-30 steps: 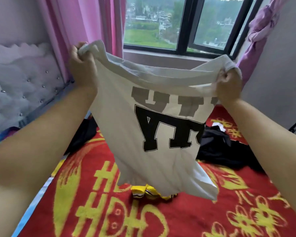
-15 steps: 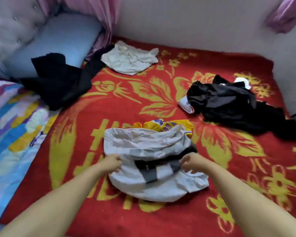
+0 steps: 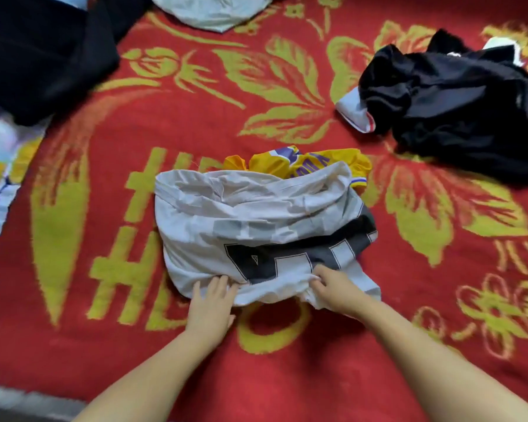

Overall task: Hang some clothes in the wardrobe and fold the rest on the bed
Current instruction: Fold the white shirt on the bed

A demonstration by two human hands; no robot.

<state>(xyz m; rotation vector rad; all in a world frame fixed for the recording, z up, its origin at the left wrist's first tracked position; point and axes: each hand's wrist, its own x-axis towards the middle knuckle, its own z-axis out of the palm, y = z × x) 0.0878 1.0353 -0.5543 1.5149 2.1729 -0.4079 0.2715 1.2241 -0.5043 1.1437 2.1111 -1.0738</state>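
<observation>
- White T-shirt (image 3: 256, 226) crumpled mid-blanket, long axis left to right, lettering upside down, far edge lapping yellow jersey (image 3: 299, 161).
- Left hand (image 3: 209, 303) flat, fingers straight, pressing near hem; right hand (image 3: 333, 287) pinching hem fabric.
- Two black garments: (image 3: 40, 53) far left, (image 3: 457, 108) far right; one pale garment (image 3: 214, 10) at top.
- Bare red blanket (image 3: 104, 345) on all sides of shirt.

You have a single view, from the camera worn on your head. It looks forward and steeply down onto the bed's red blanket with yellow flower and letter patterns (image 3: 195, 123), close enough that the blanket fills nearly the whole picture. Both your bare forearms enter from the bottom edge and reach away from the lens. The wide lens bends the edges. No second view shares any part of this scene.
</observation>
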